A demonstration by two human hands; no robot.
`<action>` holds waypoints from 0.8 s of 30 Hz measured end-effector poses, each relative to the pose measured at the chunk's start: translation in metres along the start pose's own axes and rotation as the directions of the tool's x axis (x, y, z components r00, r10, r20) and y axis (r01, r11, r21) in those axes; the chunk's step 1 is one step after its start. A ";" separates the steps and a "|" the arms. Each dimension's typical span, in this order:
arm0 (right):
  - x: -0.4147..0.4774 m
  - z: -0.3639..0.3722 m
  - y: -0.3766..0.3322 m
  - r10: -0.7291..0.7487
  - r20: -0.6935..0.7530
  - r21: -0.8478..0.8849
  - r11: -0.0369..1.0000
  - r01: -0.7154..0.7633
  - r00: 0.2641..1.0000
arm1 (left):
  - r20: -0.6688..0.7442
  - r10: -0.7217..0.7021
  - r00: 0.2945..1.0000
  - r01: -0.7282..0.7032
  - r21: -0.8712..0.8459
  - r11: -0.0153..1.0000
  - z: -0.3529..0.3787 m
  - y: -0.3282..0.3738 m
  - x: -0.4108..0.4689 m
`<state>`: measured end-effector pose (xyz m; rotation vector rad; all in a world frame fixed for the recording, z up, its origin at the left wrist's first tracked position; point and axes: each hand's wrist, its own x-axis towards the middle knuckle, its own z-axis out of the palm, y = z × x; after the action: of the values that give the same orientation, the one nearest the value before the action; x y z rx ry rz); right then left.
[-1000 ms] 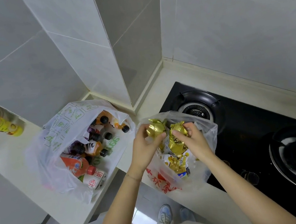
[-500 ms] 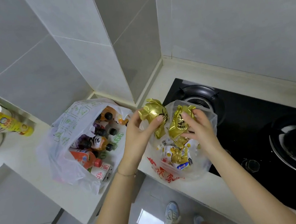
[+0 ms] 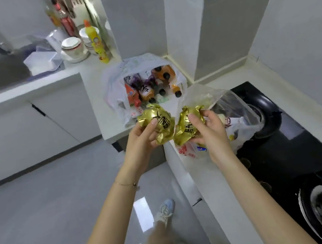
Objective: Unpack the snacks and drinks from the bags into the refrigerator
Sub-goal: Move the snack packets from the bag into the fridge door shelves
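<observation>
Mid-frame, the left hand (image 3: 141, 139) has its fingers wrapped round one gold snack pack (image 3: 160, 122) and the right hand (image 3: 210, 133) is curled round a second gold pack (image 3: 186, 127), right in front of the clear snack bag (image 3: 236, 110). The white drinks bag (image 3: 115, 80) sits just behind. The black stove (image 3: 287, 154) is at lower right, with a yellow bottle (image 3: 98, 45) and bowls (image 3: 72, 46) at upper left.

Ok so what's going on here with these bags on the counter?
A person is unpacking groceries in a kitchen. The left hand grips one gold foil snack packet and the right hand grips a second gold packet, both held just outside the clear plastic bag that sits beside the black stove. A white bag full of drink bottles sits untouched on the counter. No refrigerator is in view.
</observation>
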<state>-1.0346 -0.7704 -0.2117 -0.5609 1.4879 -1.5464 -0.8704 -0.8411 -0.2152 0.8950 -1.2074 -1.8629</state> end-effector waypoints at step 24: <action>-0.292 0.239 0.080 0.142 0.815 -0.245 0.963 0.112 0.562 | -0.855 0.207 0.475 -0.379 0.013 0.925 -0.160 0.015 -0.419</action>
<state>-0.6706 -0.6501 -0.1724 -1.2407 0.9167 -0.8050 -0.5263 -0.5552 -0.1839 1.1918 -0.4908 -0.9602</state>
